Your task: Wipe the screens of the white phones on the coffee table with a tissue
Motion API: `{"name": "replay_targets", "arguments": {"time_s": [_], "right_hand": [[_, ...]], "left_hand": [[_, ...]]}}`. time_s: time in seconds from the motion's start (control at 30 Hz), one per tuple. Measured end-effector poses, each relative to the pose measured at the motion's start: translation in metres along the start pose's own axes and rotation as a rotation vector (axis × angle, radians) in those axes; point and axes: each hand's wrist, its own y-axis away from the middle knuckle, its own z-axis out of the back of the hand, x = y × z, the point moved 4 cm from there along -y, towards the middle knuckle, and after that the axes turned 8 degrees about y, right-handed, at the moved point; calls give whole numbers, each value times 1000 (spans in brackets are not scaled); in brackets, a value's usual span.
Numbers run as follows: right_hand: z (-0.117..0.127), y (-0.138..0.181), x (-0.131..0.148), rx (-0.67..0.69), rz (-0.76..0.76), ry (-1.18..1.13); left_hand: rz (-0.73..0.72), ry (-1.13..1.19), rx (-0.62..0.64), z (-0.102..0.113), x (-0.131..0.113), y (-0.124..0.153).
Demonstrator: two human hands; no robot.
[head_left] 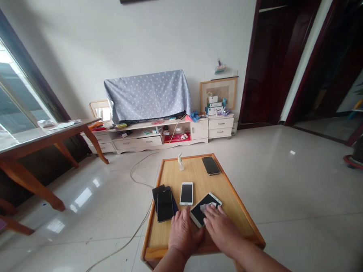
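Observation:
A white-framed tablet (198, 214) with a dark screen lies at a slant on the low wooden table (168, 173). My left hand (184, 232) is at its near left corner, fingers bent at the side and thumb along the near edge, steadying it. Under the fingers of my right hand (220, 228), a small pale cloth (207, 206) is pressed on the screen. Just beyond the tablet lies a white smartphone (186, 193), face up. Left of it, a black phone (165, 205) rests on other dark devices, partly hidden.
A small clear spray bottle (180, 162) stands near the table's far edge. Another dark phone (211, 165) lies at the far right corner. A cable (126, 240) runs over the floor on the left. A low white cabinet (199, 130) stands along the wall.

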Motion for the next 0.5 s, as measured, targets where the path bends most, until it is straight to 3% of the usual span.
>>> {"name": "replay_targets", "arguments": {"time_s": [0.13, 0.37, 0.5], "right_hand": [[11, -8, -34, -19, -161, 95], [0, 16, 29, 17, 131, -23], [9, 0, 9, 20, 23, 4]], "left_hand": [[-10, -7, -14, 3, -3, 0], [37, -19, 40, 2, -2, 0], [13, -20, 4, 3, -3, 1]]}}
